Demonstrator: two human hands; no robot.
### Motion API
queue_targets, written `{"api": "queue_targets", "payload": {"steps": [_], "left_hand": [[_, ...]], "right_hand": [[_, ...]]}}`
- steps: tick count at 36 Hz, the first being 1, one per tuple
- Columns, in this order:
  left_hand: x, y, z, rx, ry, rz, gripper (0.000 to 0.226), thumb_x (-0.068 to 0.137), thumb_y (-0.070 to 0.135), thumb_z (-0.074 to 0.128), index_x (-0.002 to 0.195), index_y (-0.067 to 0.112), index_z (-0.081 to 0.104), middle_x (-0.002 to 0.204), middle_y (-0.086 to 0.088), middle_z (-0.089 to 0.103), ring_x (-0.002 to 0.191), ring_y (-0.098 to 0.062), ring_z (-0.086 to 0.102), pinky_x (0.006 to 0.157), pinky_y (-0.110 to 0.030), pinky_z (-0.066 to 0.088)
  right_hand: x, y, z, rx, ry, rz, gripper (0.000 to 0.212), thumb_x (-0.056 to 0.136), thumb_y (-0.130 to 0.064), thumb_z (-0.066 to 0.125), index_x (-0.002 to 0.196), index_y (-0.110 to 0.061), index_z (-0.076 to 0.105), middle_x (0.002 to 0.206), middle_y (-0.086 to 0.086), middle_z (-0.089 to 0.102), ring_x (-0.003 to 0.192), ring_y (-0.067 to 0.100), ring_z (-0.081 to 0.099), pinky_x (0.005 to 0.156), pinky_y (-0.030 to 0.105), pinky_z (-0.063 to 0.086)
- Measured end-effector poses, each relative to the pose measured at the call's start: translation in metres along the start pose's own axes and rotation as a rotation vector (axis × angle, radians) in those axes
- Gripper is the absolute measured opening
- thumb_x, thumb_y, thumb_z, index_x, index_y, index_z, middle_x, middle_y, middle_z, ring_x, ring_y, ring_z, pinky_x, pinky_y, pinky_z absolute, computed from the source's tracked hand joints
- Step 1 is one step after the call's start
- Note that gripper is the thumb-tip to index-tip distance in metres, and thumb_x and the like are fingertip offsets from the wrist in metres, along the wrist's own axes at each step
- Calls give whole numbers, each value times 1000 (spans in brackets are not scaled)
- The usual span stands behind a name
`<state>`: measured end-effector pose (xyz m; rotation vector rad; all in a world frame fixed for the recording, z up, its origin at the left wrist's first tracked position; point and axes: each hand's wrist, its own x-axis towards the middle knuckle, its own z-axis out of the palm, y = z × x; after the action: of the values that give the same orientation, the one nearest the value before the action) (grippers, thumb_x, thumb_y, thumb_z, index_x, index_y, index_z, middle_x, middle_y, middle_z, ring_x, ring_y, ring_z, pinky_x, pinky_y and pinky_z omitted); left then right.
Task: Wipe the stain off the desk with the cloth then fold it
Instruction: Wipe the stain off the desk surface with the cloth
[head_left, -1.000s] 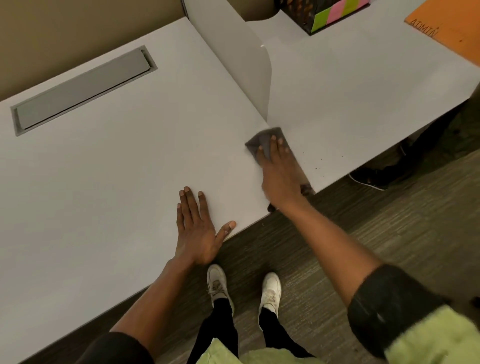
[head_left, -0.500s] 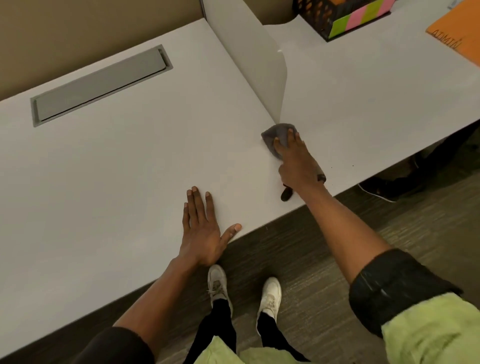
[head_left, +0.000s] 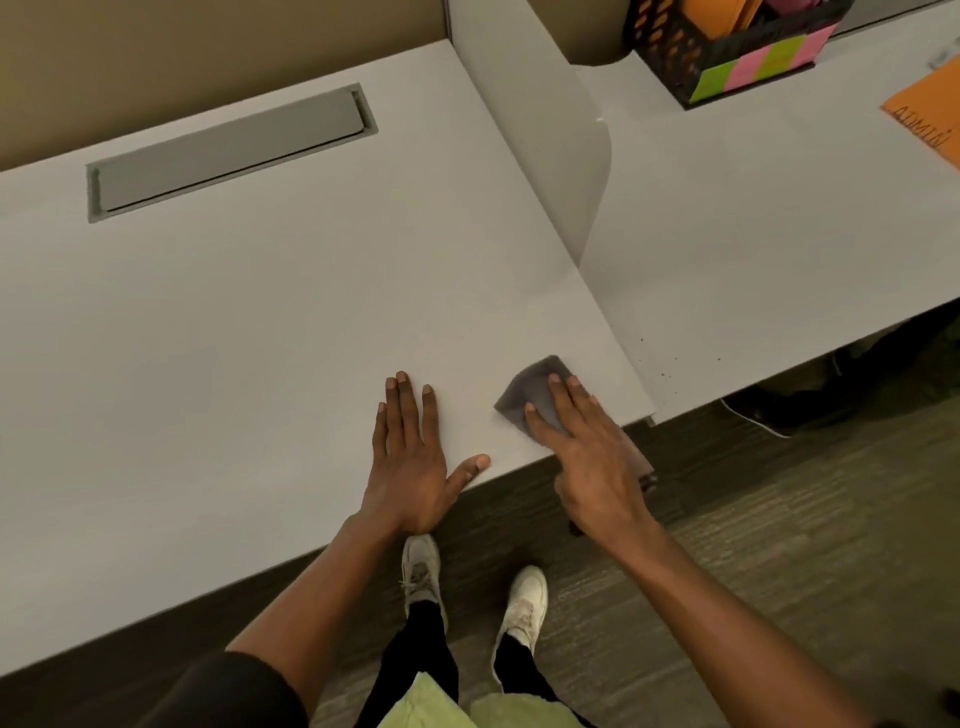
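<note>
A grey cloth (head_left: 530, 391) lies flat on the white desk (head_left: 260, 322) near its front edge. My right hand (head_left: 592, 462) presses on the cloth with fingers spread, and part of the cloth hangs over the edge under my palm. My left hand (head_left: 415, 452) rests flat on the desk just left of the cloth, fingers apart, holding nothing. Small dark specks (head_left: 667, 371) dot the neighbouring desk surface right of the seam.
A white divider panel (head_left: 550, 156) stands between the two desks. A grey cable hatch (head_left: 228, 150) is set into the desk at the back left. A black crate with coloured notes (head_left: 727, 47) and an orange paper (head_left: 930, 114) sit at the far right.
My right hand has dragged the cloth back from the divider's foot to the front edge, left of the seam. My left hand has stayed flat in place.
</note>
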<state>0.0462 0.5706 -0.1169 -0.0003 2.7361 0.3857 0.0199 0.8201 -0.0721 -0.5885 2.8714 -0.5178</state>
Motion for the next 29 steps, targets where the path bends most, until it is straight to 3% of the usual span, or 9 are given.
{"api": "queue_targets", "payload": {"steps": [4, 9, 16, 21, 25, 29], "left_hand": [[-1, 0, -1, -9, -7, 2, 118, 91, 97, 7, 161, 16, -41, 164, -11, -55, 154, -26, -51, 128, -48, -24], [-2, 1, -1, -6, 2, 2, 117, 90, 97, 4, 162, 15, -40, 164, -11, -55, 153, -25, -52, 126, -46, -27], [-3, 1, -1, -14, 16, 12, 117, 92, 96, 7, 162, 14, -40, 164, -13, -55, 155, -27, -50, 130, -50, -22], [-4, 3, -3, -26, 9, 13, 118, 93, 94, 8, 162, 11, -39, 163, -15, -55, 154, -28, -51, 131, -50, -22], [-5, 3, -4, -38, 3, 22, 117, 94, 94, 11, 161, 12, -40, 163, -14, -56, 153, -28, -52, 131, -50, -23], [-4, 3, -4, -35, 7, 22, 115, 95, 93, 9, 160, 13, -41, 162, -14, -57, 153, -28, -52, 131, -50, -22]], "right_hand": [[68, 21, -18, -22, 110, 135, 80, 91, 13, 53, 163, -19, 35, 174, 17, 12, 161, 38, 11, 131, 48, 19], [137, 31, -32, -26, 81, 163, 71, 97, 9, 49, 162, -15, 35, 174, 20, 11, 161, 40, 10, 132, 45, 12], [69, -11, -5, -54, 35, 1, 87, 91, 7, 59, 166, -19, 23, 176, 17, 2, 163, 34, -1, 133, 45, 5], [-9, -31, 16, -126, -46, -68, 94, 90, 2, 60, 168, -22, 12, 175, 16, -6, 163, 33, -9, 132, 50, 11], [-3, -10, 0, -130, 33, 62, 93, 89, 6, 60, 166, -29, 21, 176, 11, 1, 163, 31, -2, 131, 50, 21], [50, 24, -24, -142, 122, 252, 84, 93, 12, 52, 166, -19, 25, 175, 19, 7, 161, 38, 9, 132, 48, 16]]}}
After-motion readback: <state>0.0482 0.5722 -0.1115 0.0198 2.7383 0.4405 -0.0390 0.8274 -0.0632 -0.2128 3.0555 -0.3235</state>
